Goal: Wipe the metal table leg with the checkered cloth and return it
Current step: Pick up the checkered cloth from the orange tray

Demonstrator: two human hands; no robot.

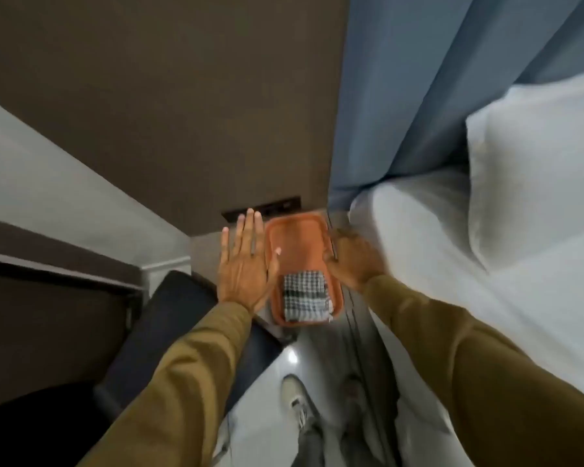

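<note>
A folded black-and-white checkered cloth (304, 301) lies in the near end of an orange tray (295, 235) on a small surface between a dark chair and a bed. My left hand (245, 264) hovers flat at the tray's left side, fingers spread, holding nothing. My right hand (353, 259) is at the tray's right edge, blurred, with fingers curled down toward the rim; whether it touches the rim is unclear. No metal table leg can be made out.
A white bed (486, 264) with a pillow (536, 170) fills the right. A dark chair (176, 315) stands at the left beside a desk edge (48, 264). Blue curtain (435, 96) and brown wall (182, 96) lie ahead. My shoes (295, 402) show on the glossy floor below.
</note>
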